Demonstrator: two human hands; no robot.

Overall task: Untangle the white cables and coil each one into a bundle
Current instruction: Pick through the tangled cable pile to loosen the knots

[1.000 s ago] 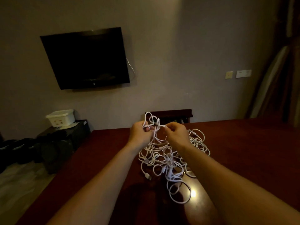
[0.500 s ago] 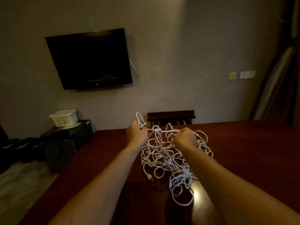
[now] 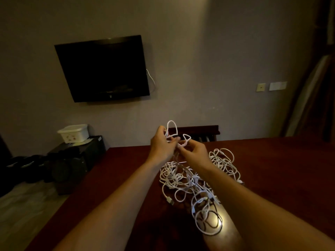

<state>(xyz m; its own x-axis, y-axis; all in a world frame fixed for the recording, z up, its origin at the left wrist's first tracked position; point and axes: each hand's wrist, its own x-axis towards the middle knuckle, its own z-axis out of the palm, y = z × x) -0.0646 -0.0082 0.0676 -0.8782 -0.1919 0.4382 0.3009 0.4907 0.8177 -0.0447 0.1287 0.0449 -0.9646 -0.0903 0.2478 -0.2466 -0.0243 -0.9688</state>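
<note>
Two bare hands meet above the far middle of a dark red tabletop (image 3: 272,160), both working the top of one knotted mass of white cables (image 3: 188,180). The left hand (image 3: 163,144) has its fingers curled in a pinching grip on strands at the upper end of the tangle, where a tall loop (image 3: 171,126) stands up at its 1 o'clock. The right hand (image 3: 194,151) sits just beside it, at the left hand's 4 o'clock, thumb and fingertips pinched on a smaller bent loop (image 3: 186,139) that pokes up between the two hands. The hands nearly touch; whether they do, I cannot tell.

From the pinched strands the cables hang down and spread over the tabletop in many overlapping loops. One cluster lies at the right hand's 4 o'clock, partly behind the right forearm; the main heap lies between the forearms and runs toward 6 o'clock, ending in a large loop over a bright reflection on the wood. A USB plug (image 3: 170,201) sticks out at the heap's 7 o'clock edge.

At 11 o'clock a dark television (image 3: 102,69) hangs on the wall. At 9 o'clock a white plastic tub (image 3: 73,133) stands on a black cabinet (image 3: 79,153). A dark wooden chair back (image 3: 199,131) shows just past the tabletop's far edge, behind the hands.
</note>
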